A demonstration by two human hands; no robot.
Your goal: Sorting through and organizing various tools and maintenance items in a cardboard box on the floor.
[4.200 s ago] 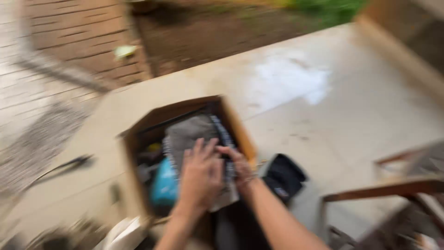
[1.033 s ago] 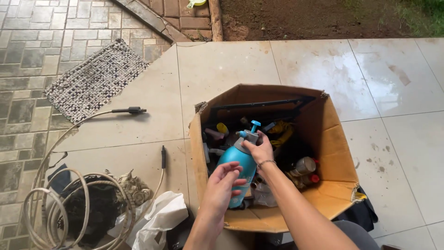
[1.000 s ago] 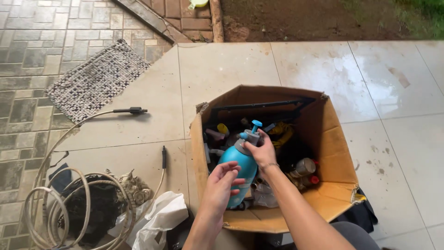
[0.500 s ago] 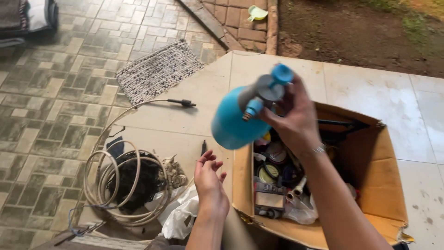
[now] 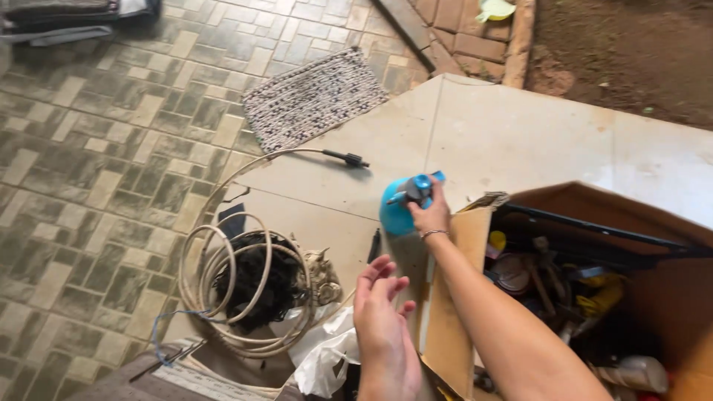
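just one blue sprayer [image 5: 397, 212]; one box [image 5: 453, 297]

Soft, even daylight is recorded; no hard shadows are cast. A pale sheen is seen on the floor tiles [image 5: 520, 141]. The interior of the box [image 5: 453, 297] is left dim. Slight motion blur is noted on the left hand [image 5: 382, 327]. Straight lines are bent towards the frame edges.
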